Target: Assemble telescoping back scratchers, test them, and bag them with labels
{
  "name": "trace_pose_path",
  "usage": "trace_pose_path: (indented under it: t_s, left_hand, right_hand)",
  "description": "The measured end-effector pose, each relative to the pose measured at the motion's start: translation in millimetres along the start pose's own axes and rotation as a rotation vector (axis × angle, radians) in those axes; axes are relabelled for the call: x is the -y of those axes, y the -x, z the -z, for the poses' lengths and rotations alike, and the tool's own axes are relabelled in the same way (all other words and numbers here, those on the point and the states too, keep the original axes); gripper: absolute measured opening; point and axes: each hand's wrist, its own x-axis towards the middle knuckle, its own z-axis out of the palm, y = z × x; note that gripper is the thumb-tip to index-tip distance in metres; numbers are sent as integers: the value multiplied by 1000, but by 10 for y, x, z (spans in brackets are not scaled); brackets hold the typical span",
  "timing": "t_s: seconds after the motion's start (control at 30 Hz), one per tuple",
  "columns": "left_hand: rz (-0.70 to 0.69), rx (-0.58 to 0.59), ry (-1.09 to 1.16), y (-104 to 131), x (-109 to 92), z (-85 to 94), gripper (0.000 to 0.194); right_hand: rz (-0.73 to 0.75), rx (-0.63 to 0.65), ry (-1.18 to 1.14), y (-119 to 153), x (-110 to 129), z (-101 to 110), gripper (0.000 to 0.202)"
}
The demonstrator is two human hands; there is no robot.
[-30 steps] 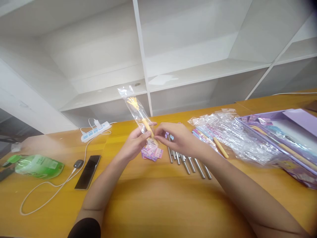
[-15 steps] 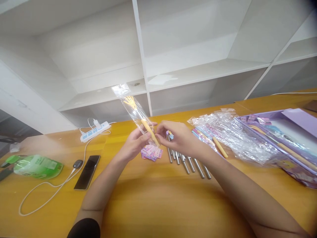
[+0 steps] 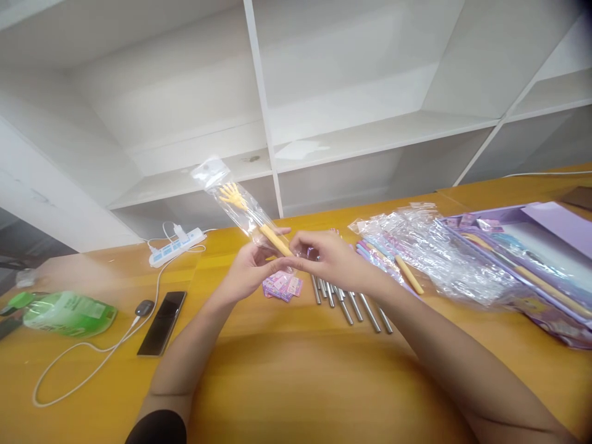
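Observation:
A yellow back scratcher with a hand-shaped end lies inside a clear plastic bag, tilted up to the left above the table. My left hand is closed around the handle part of it. My right hand pinches at the lower end of the handle, its thumb meeting my left thumb; the exact spot gripped is hidden by the fingers. Below my hands is a small pile of pink and purple cards. Several metal rods lie under and beyond my right hand.
To the right lie a heap of clear plastic bags, a bagged yellow-handled item and a purple box. On the left are a phone, a white cable, a power strip and a green bottle. White shelving stands behind.
The bagged back scratcher has shifted slightly left and tilted further over. My thumbs have come together at the handle's lower end, covering it.

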Motion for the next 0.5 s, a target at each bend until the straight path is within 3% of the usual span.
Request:
trace_pose_path:
  t_s: [0.2, 0.5]
  left_hand:
    - [-20, 2, -83, -3, -6, 37, 56]
    - [-90, 24, -35, -18, 58, 97, 51]
  right_hand:
    - [-93, -40, -251, -33, -39, -49, 42]
    - [-189, 85, -533, -67, -65, -7, 40]
